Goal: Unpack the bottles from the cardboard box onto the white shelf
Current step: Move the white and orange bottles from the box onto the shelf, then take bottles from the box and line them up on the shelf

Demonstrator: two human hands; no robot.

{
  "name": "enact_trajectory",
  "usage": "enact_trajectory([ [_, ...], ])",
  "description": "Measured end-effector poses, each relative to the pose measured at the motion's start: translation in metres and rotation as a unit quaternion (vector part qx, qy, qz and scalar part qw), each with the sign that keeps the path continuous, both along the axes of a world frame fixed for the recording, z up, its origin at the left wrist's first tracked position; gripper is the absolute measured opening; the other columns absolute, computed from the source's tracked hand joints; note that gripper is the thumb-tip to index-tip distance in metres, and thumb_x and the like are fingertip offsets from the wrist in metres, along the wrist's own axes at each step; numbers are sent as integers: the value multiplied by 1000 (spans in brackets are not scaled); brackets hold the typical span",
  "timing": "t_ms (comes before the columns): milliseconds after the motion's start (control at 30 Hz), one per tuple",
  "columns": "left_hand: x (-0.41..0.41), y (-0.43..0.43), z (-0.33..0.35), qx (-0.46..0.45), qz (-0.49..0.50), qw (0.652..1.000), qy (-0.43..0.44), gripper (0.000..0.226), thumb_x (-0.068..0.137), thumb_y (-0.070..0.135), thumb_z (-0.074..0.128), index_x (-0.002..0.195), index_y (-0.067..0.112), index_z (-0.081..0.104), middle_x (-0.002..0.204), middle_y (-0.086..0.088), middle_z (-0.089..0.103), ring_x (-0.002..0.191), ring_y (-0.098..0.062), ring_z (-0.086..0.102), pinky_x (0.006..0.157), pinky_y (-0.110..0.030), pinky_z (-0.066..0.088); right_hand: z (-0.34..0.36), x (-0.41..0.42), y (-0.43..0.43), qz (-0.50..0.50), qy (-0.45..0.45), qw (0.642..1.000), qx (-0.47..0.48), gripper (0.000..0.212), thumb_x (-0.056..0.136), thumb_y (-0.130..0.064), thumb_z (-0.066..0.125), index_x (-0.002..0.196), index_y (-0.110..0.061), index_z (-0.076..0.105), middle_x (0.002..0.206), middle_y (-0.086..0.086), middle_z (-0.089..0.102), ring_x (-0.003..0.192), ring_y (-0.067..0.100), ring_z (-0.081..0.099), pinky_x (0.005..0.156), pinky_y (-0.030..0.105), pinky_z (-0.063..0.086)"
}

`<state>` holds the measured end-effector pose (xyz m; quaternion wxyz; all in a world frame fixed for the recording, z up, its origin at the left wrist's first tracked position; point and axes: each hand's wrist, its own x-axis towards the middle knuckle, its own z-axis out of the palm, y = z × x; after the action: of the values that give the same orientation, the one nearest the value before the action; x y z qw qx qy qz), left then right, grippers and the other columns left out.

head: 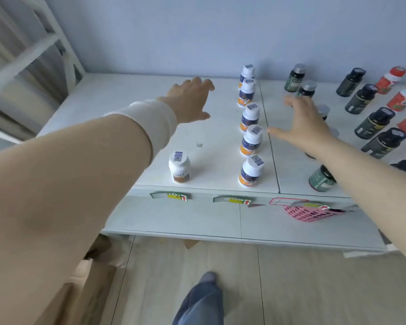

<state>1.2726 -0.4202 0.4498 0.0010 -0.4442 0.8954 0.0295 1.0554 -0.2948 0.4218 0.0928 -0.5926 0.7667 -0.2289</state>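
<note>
Both hands are out over the flat white shelf (pixel 220 160), neither holding anything. The left hand (pixel 190 99) hovers above bare shelf left of the bottle rows, fingers spread & relaxed, thumb out. The right hand (pixel 307 123) is also spread, palm down, above the dark green bottles with grey caps (pixel 295 78), hiding a couple of them. Whether it touches one can't be told.

On the shelf a column of five small white plastic bottles with orange labels (pixel 250 137) runs front to back, all upright, close together but apart. A sixth, the lone white bottle (pixel 179 166), stands near the front edge, well left of the column. Further right are black bottles (pixel 373 123) & red bottles (pixel 403 97) in rows. The brown cardboard box (pixel 99 285) sits on the floor at lower left, mostly behind the left arm; contents not visible.

Handling, as a guess: the bottles look light, rigid, smooth plastic w/ glossy labels. That makes them a bit slippery, not fragile, but tall enough to tip & knock neighbours. Best hold is prob. round the body just below the cap, thumb vs. fingers, or over the cap from above where rows are tight.

A pink plastic mesh basket (pixel 311 213) & price tags (pixel 171 197) hang on the shelf's front edge.
</note>
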Motion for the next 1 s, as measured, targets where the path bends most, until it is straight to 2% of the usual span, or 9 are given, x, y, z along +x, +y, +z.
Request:
enact_trajectory([
  [133,62,48,7,-41,59,994,-81,67,87,31,63,143,15,29,139,-16,36,127,-34,40,101,-45,36,24,53,12,40,84,996,16,69,75,-33,70,132,-11,38,133,16,41,127,31,35,100,43,37],
  [233,117,78,12,-59,103,988,-103,67,85,32,65,141,16,32,136,-16,38,124,-33,43,98,-44,38,31,114,13,79,119,989,32,73,77,-31,69,137,-10,34,138,16,35,131,32,30,100,43,34],
  [400,225,114,22,-52,207,972,-95,61,85,29,63,138,14,36,134,-15,40,122,-34,44,95,-43,40,45,239,9,176,163,971,15,70,78,-29,69,135,-10,33,135,17,35,127,34,33,99,41,34],
  [633,415,173,10,-31,322,939,-117,65,83,30,66,137,10,35,134,-16,39,124,-35,43,99,-46,39,43,457,3,319,223,921,-1,66,78,-30,66,133,-11,34,133,16,35,124,34,34,97,41,36],
  [733,509,212,-9,7,384,916,-113,72,82,41,64,139,11,33,137,-16,37,128,-34,40,100,-47,37,20,553,11,377,230,897,2,67,77,-33,67,133,-11,35,134,16,35,126,35,33,98,43,37],
  [867,617,268,-55,54,483,867,-107,56,90,24,55,139,9,32,138,-16,36,127,-34,39,97,-46,39,-26,664,32,451,250,857,26,71,77,-38,68,134,-11,35,135,16,35,126,35,34,99,44,39],
  [1000,681,322,-114,126,546,823,-87,55,88,29,58,133,7,36,131,-16,42,119,-35,46,92,-43,41,-78,738,53,524,260,809,64,71,78,-35,67,136,-12,33,136,15,37,125,32,36,99,42,38],
])
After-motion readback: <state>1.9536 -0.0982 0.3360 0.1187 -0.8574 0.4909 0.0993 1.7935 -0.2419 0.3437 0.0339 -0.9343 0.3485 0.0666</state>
